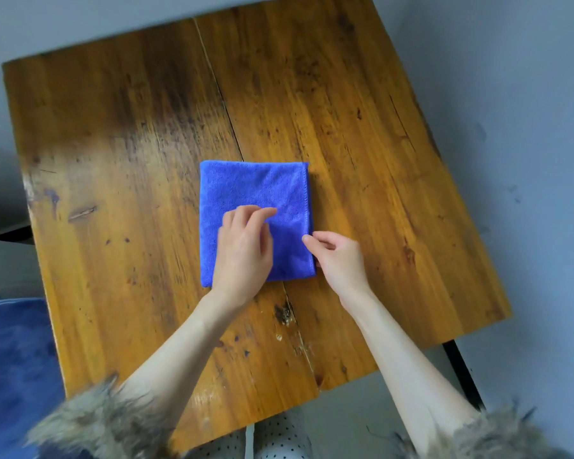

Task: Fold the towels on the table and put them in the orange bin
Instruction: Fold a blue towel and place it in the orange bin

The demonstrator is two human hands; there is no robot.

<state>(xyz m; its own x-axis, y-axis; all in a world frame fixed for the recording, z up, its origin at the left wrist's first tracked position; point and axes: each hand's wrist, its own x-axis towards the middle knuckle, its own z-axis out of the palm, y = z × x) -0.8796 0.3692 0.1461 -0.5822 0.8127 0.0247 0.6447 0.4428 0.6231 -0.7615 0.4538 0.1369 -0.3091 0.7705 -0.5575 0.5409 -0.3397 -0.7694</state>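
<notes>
- A blue towel, folded into a neat upright rectangle, lay flat near the middle of the wooden bench, straddling the seam between its two boards.
- The left hand rested over the towel's lower left part, wrist toward the near edge, fingers loosely curved and slightly spread, their tips reaching toward the towel's middle; it gripped nothing that could be seen.
- The right hand sat at the towel's lower right edge, fingers curled inward with the tips at the stitched hem; whether it actually pinched the hem could not be told.
- Both forearms were bare and stretched from the near side, angled inward so the hands came close together over the towel.
- Fur-trimmed cuffs showed at the bottom of the view.
- A blue cloth surface lay beside the bench at the left.
</notes>
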